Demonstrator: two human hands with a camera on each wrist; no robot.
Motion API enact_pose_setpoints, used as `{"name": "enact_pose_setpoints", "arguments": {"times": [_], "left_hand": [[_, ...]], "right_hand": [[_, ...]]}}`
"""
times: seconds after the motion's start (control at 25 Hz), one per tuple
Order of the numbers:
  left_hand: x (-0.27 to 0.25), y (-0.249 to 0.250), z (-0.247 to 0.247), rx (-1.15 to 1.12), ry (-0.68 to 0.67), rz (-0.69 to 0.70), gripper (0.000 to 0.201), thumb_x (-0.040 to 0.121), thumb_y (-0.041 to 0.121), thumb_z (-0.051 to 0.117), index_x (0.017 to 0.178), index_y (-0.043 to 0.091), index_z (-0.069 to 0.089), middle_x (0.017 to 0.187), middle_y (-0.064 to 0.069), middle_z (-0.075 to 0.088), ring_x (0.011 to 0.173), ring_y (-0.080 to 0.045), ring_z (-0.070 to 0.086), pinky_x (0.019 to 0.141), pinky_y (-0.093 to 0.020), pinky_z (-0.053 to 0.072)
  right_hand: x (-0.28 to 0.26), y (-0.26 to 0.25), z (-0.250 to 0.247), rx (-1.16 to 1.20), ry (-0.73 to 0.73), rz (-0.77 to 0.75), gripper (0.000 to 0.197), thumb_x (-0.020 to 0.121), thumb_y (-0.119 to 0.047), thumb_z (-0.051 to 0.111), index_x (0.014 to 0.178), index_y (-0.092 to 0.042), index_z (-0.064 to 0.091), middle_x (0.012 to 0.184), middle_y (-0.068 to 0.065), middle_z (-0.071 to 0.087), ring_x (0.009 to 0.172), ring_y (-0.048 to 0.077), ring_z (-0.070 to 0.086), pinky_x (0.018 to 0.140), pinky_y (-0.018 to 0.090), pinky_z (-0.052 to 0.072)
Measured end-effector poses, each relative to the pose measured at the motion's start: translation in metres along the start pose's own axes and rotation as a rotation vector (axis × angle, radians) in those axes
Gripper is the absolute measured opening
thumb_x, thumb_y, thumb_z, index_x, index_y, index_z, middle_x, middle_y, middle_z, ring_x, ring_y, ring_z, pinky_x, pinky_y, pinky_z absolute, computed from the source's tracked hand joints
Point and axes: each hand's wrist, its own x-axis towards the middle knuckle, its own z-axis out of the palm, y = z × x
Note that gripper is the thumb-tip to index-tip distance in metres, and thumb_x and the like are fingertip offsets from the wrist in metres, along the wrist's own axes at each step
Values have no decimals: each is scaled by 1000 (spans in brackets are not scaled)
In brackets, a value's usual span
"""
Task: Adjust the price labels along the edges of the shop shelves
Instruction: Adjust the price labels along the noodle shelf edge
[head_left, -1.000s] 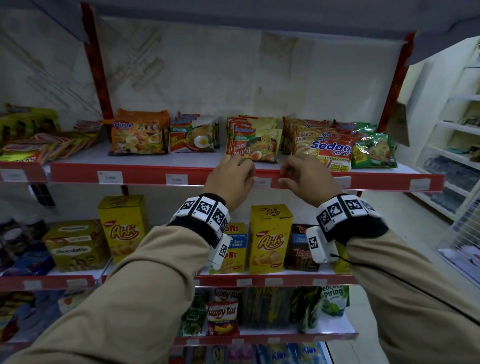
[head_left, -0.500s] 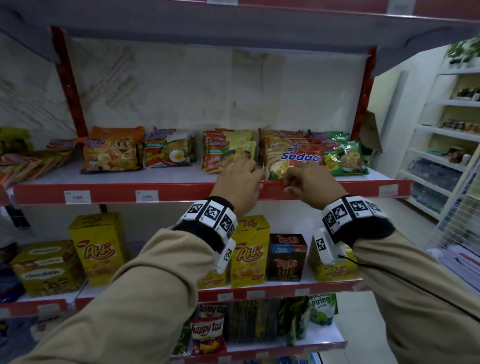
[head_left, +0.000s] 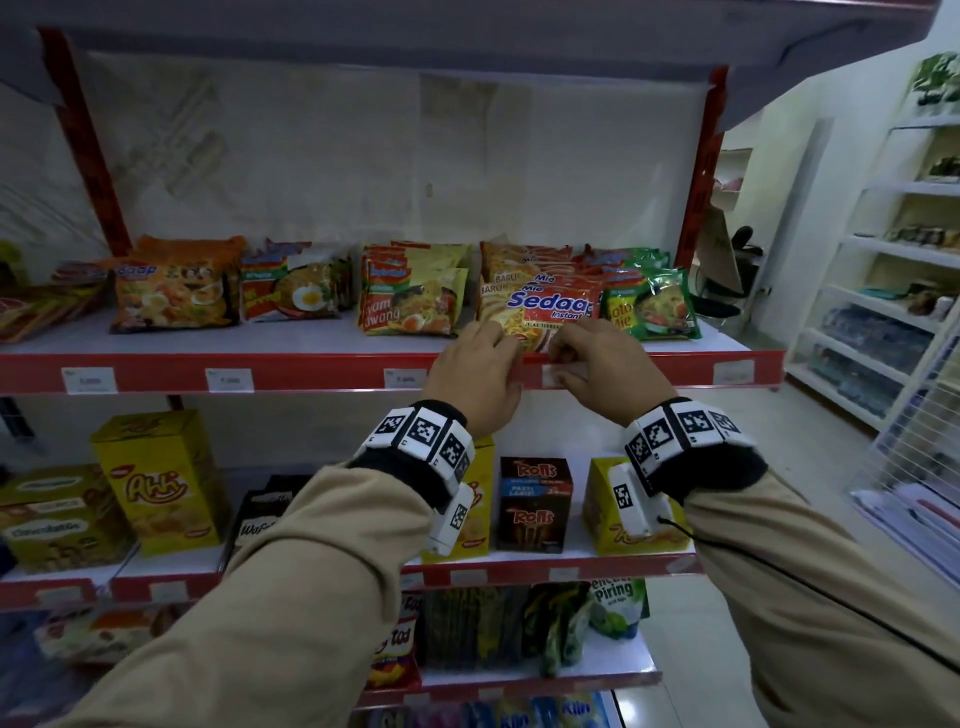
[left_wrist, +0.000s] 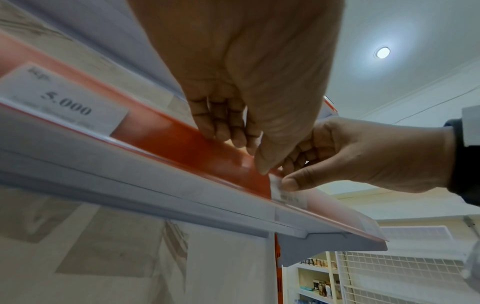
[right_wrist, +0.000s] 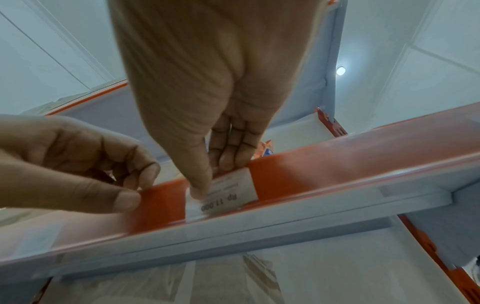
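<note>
A white price label (head_left: 557, 375) (right_wrist: 226, 197) reading "Rp 11.000" sits in the red shelf-edge strip (head_left: 311, 371) (right_wrist: 337, 164) below the Sedaap noodle packs (head_left: 550, 304). My right hand (head_left: 558, 358) (right_wrist: 214, 179) pinches this label, thumb on its front and fingers behind the strip's top. Just to its left, my left hand (head_left: 511, 353) (left_wrist: 244, 152) grips the strip, fingers curled over the top edge and thumb on the front. In the left wrist view the label (left_wrist: 288, 195) shows under the right thumb.
Other labels (head_left: 89, 379) (head_left: 229, 379) (head_left: 404, 378) (head_left: 733, 372) sit along the same strip. Noodle packs (head_left: 410, 291) lie close behind the edge. Snack boxes (head_left: 161, 483) fill the shelf below. White shelving (head_left: 883, 322) and a wire rack (head_left: 924, 457) stand to the right.
Both hands have slid right along the red strip, from the label under the yellow noodle packs to the one under the Sedaap packs. The right hand now pinches that label.
</note>
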Motion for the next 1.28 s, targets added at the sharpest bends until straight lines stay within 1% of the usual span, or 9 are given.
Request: {"name": "enact_pose_setpoints", "arguments": {"times": [0.2, 0.36, 0.48, 0.6, 0.72, 0.92, 1.04, 1.12, 1.28], "left_hand": [[1, 7, 3, -20, 18, -51, 21, 85, 27, 57, 102, 14, 56, 106, -5, 54, 102, -24, 46, 80, -34, 39], [-2, 7, 6, 35, 1, -7, 24, 87, 25, 54, 108, 14, 58, 106, -8, 52, 100, -26, 44, 80, -36, 39], [-3, 7, 7, 0, 69, 10, 19, 85, 21, 58, 99, 9, 63, 101, -10, 53, 94, -27, 45, 76, -36, 41], [-5, 9, 10, -72, 138, 13, 16, 83, 18, 61, 91, 5, 66, 96, -10, 54, 90, -25, 49, 73, -34, 42], [-5, 9, 13, -138, 134, -20, 19, 88, 22, 58, 95, 7, 67, 92, -7, 55, 89, -23, 49, 72, -33, 41], [-4, 10, 15, -313, 180, -131, 33, 98, 38, 44, 109, 12, 62, 99, -4, 58, 94, -18, 49, 75, -28, 36], [-3, 12, 17, -400, 210, -189, 38, 98, 42, 42, 111, 12, 62, 99, -4, 59, 93, -18, 49, 74, -28, 35], [-1, 12, 19, -403, 223, -202, 33, 97, 40, 46, 104, 13, 63, 95, -3, 58, 89, -17, 48, 70, -27, 31], [0, 11, 22, -389, 220, -218, 24, 96, 33, 53, 93, 11, 62, 92, -3, 54, 87, -16, 44, 68, -27, 27]], "right_hand": [[-5, -1, 1, -70, 3, -56, 15, 82, -16, 63, 96, -9, 60, 96, 9, 60, 94, 27, 50, 76, 33, 38], [-5, -4, 7, -105, -4, -60, 18, 81, -12, 55, 96, -4, 60, 95, 15, 58, 95, 31, 46, 80, 36, 37], [-2, -7, 10, -159, -41, -29, 21, 83, -17, 55, 99, -6, 60, 101, 14, 55, 97, 30, 45, 84, 40, 39], [3, -5, 1, 50, -8, 4, 12, 83, -17, 61, 91, -8, 61, 94, 10, 56, 91, 26, 49, 78, 36, 41], [9, 3, -10, 287, 24, 69, 6, 82, -10, 66, 87, -13, 64, 84, 3, 64, 81, 19, 60, 73, 31, 50], [7, 0, -7, 806, 245, 264, 14, 82, -3, 69, 96, -3, 66, 92, 15, 69, 81, 21, 63, 72, 28, 54], [1, -6, 0, 1131, 262, 337, 11, 84, 2, 65, 94, 2, 60, 94, 16, 71, 75, 16, 67, 68, 23, 55], [-2, -9, 5, 1190, 247, 352, 12, 85, 3, 64, 95, 3, 58, 87, 14, 71, 68, 15, 67, 66, 22, 54], [-8, -5, 10, 1108, 248, 352, 15, 84, -3, 68, 95, 0, 59, 71, 7, 68, 62, 11, 67, 64, 22, 55]]}}
